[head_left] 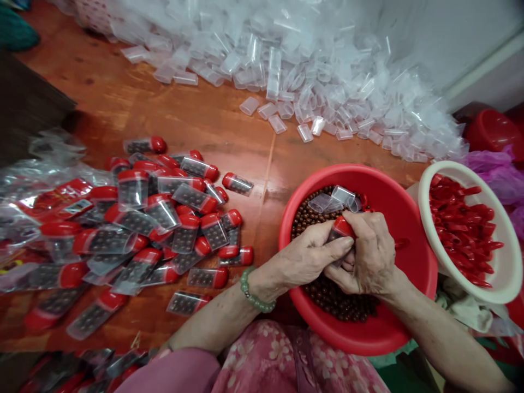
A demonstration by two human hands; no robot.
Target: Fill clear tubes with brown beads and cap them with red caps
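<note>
Above the red basin [423,311] both hands meet on one small clear plastic container with a red cap [341,225]. My left hand [301,254] pinches it from the left, thumb across its side. From the right, my right hand [373,251] curls its fingers round the same container, hiding its lower part. Small round brown balls [327,297] fill the left side of the basin beneath. On top of them, just beyond my hands, lie a few loose clear plastic sleeves [343,195]. Some small red pieces [364,202] show beside the sleeves.
Ball-filled, red-capped containers [194,196] are piled on the reddish wooden surface [262,150] at left, beside a crinkled clear bag [20,185]. Clear sleeves [311,82] form a large heap along the back. A white basin [510,262] of red plastic pieces [462,229] stands right.
</note>
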